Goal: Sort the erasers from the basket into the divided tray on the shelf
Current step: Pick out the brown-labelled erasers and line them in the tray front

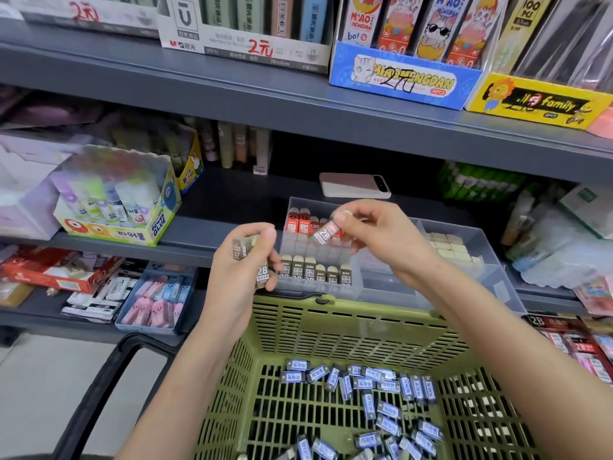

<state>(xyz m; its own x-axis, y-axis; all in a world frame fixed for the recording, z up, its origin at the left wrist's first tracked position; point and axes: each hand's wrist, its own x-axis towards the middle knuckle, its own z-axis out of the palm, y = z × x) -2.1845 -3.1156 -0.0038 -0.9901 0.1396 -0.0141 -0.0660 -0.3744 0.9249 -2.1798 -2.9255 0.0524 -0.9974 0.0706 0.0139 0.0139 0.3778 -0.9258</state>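
Above the divided tray (378,280), the right grip (374,234) pinched one eraser (323,234); the left grip (242,263) curled round several brown-sleeved erasers (262,273).

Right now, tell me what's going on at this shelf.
A person is sorting erasers. The left hand grips a few brown-sleeved erasers, and the right hand pinches a single eraser over the divided tray on the shelf. The tray already holds a front row of brown erasers, red erasers behind them, and pale erasers in a right compartment. Many blue-sleeved erasers lie in the green basket below.
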